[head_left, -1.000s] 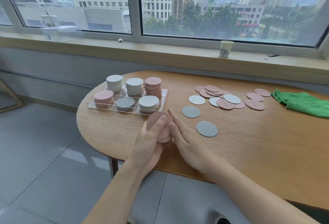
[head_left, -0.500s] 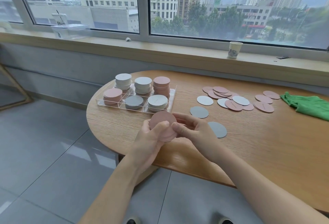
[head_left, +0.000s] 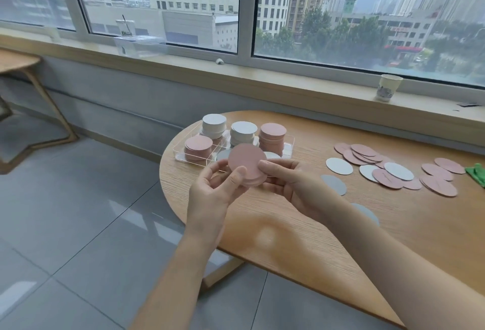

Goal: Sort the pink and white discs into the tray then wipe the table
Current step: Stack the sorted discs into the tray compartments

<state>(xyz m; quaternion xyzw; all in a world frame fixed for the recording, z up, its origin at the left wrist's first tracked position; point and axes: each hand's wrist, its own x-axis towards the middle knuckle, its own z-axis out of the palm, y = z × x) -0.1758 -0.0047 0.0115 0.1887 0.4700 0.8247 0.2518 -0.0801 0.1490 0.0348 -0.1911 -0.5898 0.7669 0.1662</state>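
Note:
A small stack of pink discs [head_left: 246, 163] is lifted above the table, just in front of the clear tray [head_left: 288, 143]. My left hand [head_left: 215, 193] grips the stack from the left with thumb and fingers. From the right, my right hand [head_left: 288, 182] pinches its edge. The tray holds stacks of white discs [head_left: 214, 122] and pink discs [head_left: 273, 130]. Loose pink discs [head_left: 438, 185] and white discs [head_left: 339, 166] lie scattered on the wooden table [head_left: 315, 238] to the right. A green cloth [head_left: 476, 173] shows at the right edge.
A paper cup [head_left: 388, 87] stands on the windowsill behind the table. A plastic cup with a straw [head_left: 125, 29] sits further left on the sill. Part of another wooden table [head_left: 15, 62] is at the far left, over a grey tiled floor.
Both hands raised the pink stack off the table toward the tray. My right hand went from lying flat beside it to pinching its edge. The view swung left.

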